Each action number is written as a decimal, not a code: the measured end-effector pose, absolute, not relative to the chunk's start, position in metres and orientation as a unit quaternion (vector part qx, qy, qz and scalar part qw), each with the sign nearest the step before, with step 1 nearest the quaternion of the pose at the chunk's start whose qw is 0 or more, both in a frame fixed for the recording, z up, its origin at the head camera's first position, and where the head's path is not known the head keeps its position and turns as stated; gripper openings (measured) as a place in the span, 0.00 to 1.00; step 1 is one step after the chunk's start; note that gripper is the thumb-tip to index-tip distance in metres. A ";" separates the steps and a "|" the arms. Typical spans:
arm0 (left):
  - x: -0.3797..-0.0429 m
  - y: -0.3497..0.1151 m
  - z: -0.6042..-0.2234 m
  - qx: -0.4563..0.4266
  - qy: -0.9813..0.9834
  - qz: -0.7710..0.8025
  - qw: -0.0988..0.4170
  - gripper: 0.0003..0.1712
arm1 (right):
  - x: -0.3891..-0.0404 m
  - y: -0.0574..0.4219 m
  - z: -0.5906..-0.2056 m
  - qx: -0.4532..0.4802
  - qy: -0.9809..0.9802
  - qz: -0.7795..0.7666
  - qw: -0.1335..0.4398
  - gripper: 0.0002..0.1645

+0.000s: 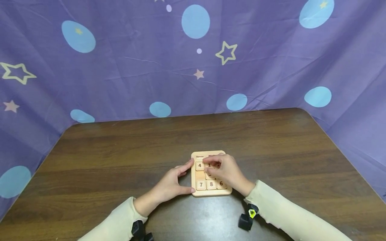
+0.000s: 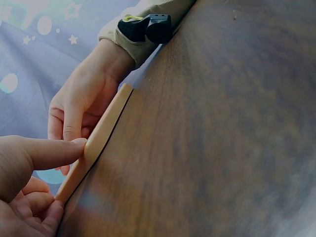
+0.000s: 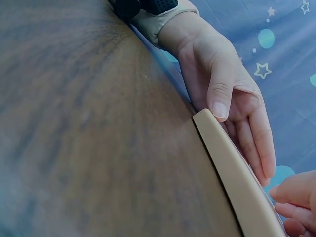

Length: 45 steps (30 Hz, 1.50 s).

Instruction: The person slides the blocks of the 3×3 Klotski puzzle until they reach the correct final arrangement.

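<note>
A light wooden number puzzle (image 1: 212,193) lies flat on the dark wood-grain bench (image 1: 120,150), a little right of the middle and towards the near side. The left hand (image 1: 172,184) rests along its left edge with thumb and fingers spread apart, the thumb touching the near left corner and the fingers against the edge farther up. The right hand (image 1: 227,169) reaches in over the puzzle from the right, thumb and forefinger held apart above the tiles; whether their tips touch one cannot be told. The 4 tile (image 1: 199,165) sits in the far left cell, with the 1 tile just right of it, partly covered by the fingers. Along the near row run the 7 tile (image 1: 201,184), the 8 tile (image 1: 211,184) and the 6 tile (image 1: 221,183), left to right. Both forearms wear pale sleeves (image 1: 289,211) with black devices (image 1: 245,222) at the wrists. A purple cloth (image 1: 135,50) with stars and blue spots hangs behind the far edge.
</note>
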State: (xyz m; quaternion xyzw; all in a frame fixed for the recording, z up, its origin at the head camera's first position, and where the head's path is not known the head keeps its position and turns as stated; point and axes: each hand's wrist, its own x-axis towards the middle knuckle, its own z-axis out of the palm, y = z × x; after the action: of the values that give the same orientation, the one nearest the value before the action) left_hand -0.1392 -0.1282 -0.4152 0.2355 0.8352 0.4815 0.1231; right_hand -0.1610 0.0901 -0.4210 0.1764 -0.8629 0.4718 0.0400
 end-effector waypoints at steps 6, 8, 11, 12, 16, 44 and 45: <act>-0.140 -0.128 -0.415 0.240 0.835 0.480 0.121 0.50 | -0.160 0.090 -0.420 0.183 -0.862 0.471 0.048 0.15; -0.140 -0.128 -0.414 0.241 0.836 0.479 0.119 0.50 | -0.160 0.091 -0.420 0.184 -0.862 0.470 0.049 0.15; -0.140 -0.128 -0.414 0.241 0.836 0.478 0.119 0.50 | -0.159 0.091 -0.419 0.187 -0.861 0.470 0.048 0.16; -0.140 -0.128 -0.414 0.240 0.836 0.478 0.119 0.50 | -0.159 0.091 -0.419 0.188 -0.861 0.470 0.047 0.16; -0.139 -0.128 -0.414 0.237 0.837 0.479 0.121 0.50 | -0.160 0.091 -0.419 0.198 -0.858 0.471 0.045 0.16; -0.140 -0.127 -0.414 0.230 0.837 0.480 0.127 0.50 | -0.161 0.098 -0.422 0.237 -0.841 0.486 -0.003 0.09; -0.140 -0.127 -0.414 0.230 0.837 0.480 0.126 0.50 | -0.161 0.098 -0.422 0.240 -0.839 0.487 -0.004 0.08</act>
State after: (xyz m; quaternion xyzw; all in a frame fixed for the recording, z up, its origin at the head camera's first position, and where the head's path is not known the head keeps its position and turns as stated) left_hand -0.1399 -0.1267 -0.4139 0.2304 0.8371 0.4801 0.1256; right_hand -0.1608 0.0979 -0.4220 0.2404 -0.8394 0.4874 -0.0037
